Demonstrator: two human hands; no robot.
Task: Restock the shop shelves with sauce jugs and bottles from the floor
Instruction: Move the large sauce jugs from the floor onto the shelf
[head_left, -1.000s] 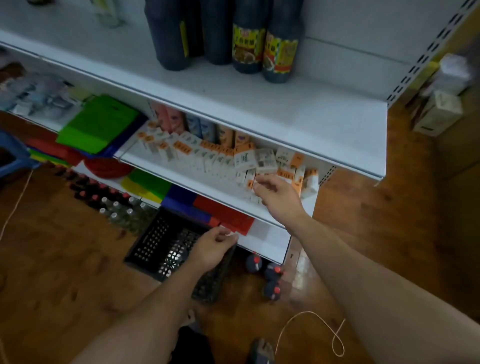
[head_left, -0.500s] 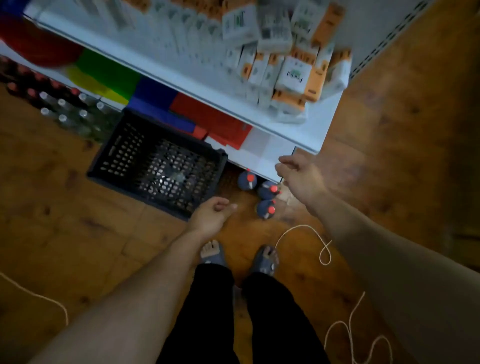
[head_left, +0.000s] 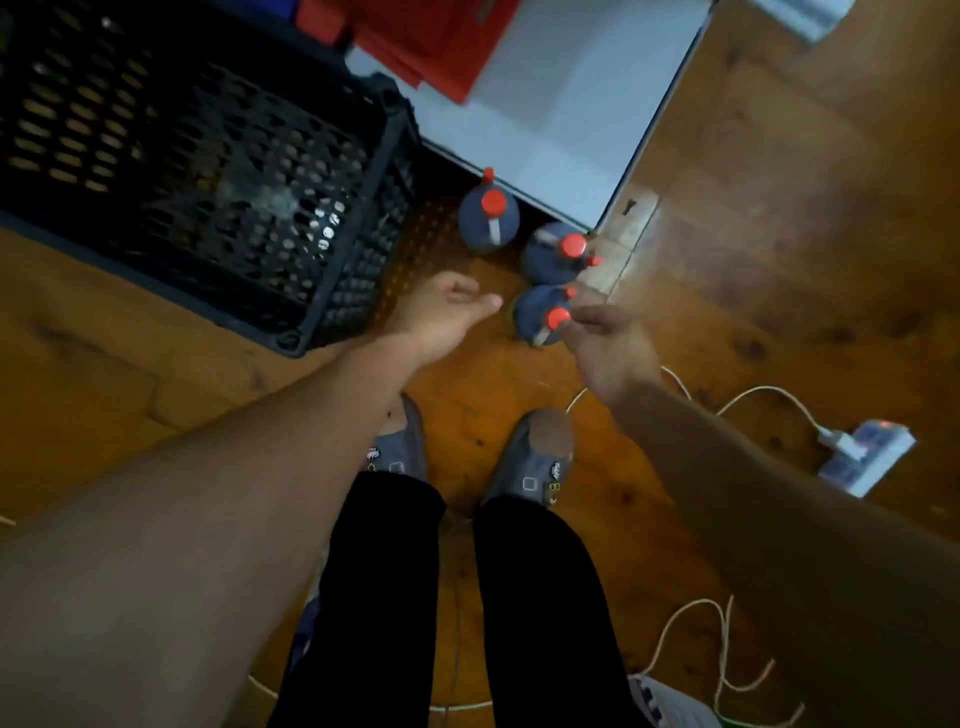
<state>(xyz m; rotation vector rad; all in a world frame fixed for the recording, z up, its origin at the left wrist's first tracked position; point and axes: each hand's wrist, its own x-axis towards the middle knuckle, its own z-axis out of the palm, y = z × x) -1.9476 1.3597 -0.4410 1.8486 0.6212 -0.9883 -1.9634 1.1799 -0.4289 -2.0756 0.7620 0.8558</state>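
While three dark red-capped sauce jugs (head_left: 488, 218) still stand on the wooden floor (head_left: 779, 208) by the shelf base (head_left: 561, 119), restocking looks unfinished. Right hand (head_left: 608, 343) reaches the nearest jug (head_left: 540, 314), fingers loose at its cap, not gripping yet. Left hand (head_left: 447, 312) half-curled, empty. Black crate (head_left: 208, 156) beside. Versus half a second ago: view tipped down, both hands dropped closer to jugs.

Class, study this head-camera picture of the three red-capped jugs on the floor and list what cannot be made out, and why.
- Jug labels: the nearest jug and the other two are seen from above; sides hidden.
- Right hand: motion-blurred at the cap; contact unclear.
- Black crate: cut off by the top and left edges.
- Upper shelves: out of frame.
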